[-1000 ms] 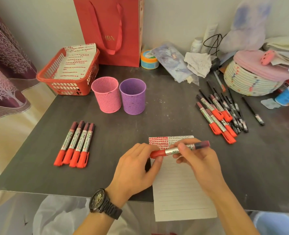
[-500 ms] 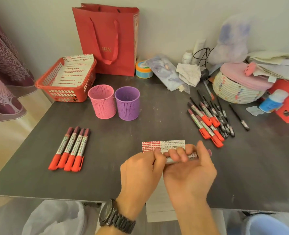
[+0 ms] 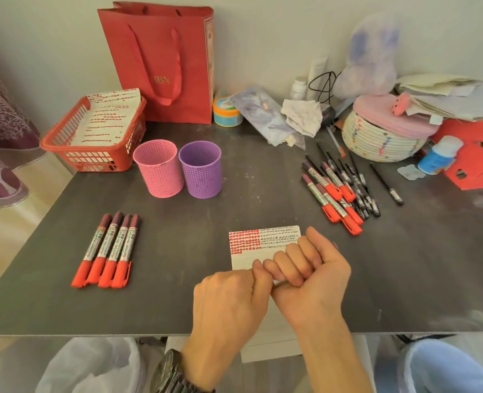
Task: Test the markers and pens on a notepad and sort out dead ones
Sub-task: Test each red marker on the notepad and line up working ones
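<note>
A lined notepad [image 3: 263,239] lies at the table's front middle, its top rows filled with red and black test marks. Over it my right hand [image 3: 314,279] is curled round a red marker; only its dark end [image 3: 334,245] peeks out past the fingers. My left hand [image 3: 229,302] meets the right one and pinches the marker's other end, which is hidden. A row of red-capped markers [image 3: 107,251] lies side by side at the left. On the right sits a pile of red markers and black pens [image 3: 339,191].
A pink cup [image 3: 158,168] and a purple cup [image 3: 200,169] stand mid-table. Behind them are a red basket [image 3: 93,134] with marked paper and a red gift bag [image 3: 161,61]. A woven basket [image 3: 382,137], a loose black pen [image 3: 386,182] and clutter fill the back right.
My right hand has wrapped round the marker's barrel, hiding it almost fully. Both hands have drawn closer together and slightly toward me over the notepad.
</note>
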